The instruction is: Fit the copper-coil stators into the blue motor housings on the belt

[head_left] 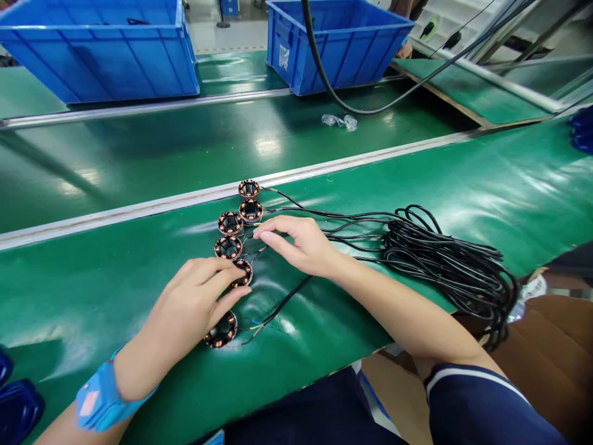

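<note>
- dark blue sleeve (482, 408), bottom right, before the green tabletop (296, 346).
- pale rail (139, 211) along the far edge; tabletop extends left of six copper-wound rings (228, 255).
- one black cable bundle (435, 253), right of them.
- two hands, apart: left hand (185, 303) gripping the second-nearest ring (248, 271); right hand (301, 247) at thin wires (260, 251), pinch unclear.
- two blue bins (125, 65) beyond.

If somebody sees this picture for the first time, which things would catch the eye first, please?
Probably the thick black cables, bundled at the right of the green bench. Then the six copper-wound rings near the middle, with the left hand on one and the right hand close by. Behind stand two large blue bins.
</note>
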Available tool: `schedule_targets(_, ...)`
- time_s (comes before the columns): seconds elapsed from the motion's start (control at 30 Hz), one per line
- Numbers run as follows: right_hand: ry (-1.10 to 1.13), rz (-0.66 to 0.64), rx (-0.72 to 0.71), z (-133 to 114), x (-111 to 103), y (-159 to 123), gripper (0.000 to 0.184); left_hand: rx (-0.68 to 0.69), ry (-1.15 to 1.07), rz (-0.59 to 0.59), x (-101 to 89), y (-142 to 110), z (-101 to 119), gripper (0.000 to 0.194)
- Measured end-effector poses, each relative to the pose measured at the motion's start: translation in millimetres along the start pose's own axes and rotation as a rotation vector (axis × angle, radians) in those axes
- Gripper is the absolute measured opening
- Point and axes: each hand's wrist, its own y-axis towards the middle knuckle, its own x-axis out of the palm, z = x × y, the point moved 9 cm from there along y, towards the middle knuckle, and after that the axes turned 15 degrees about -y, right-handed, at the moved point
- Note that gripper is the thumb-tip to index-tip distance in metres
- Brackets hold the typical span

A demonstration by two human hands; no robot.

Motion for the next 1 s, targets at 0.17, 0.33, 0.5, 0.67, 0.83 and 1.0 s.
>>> schedule_targets(0.17,0.051,-0.360,0.049,14,43,-5,0.027,0.049,-0.007,-0.150,21.3,4,-11,0.021)
schedule_targets(0.33,0.629,-0.758,0.339,18,79,-37,0.028,0.031,-0.135,-0.314,21.2,-16,-20,0.037)
schedule_targets(0.5,0.750,-0.597,0.469,27,85,-38,0.035,0.015,-0.188,-0.351,15.0,-13,-19,0.043)
schedule_targets(0.67,0.839,-0.556,0.529,20,95,-46,0.030,0.037,-0.194,-0.387,13.4,-9,-12,0.048)
schedule_targets(0.83,0.652,-0.596,0.357,3,85,-48,0.017,0.047,-0.273,-0.437,7.9,-12,-9,0.042)
schedule_targets(1.0,0.165,-0.168,0.090,6,20,-10,0.015,-0.045,-0.192,-0.164,-2.3,9,-23,0.013)
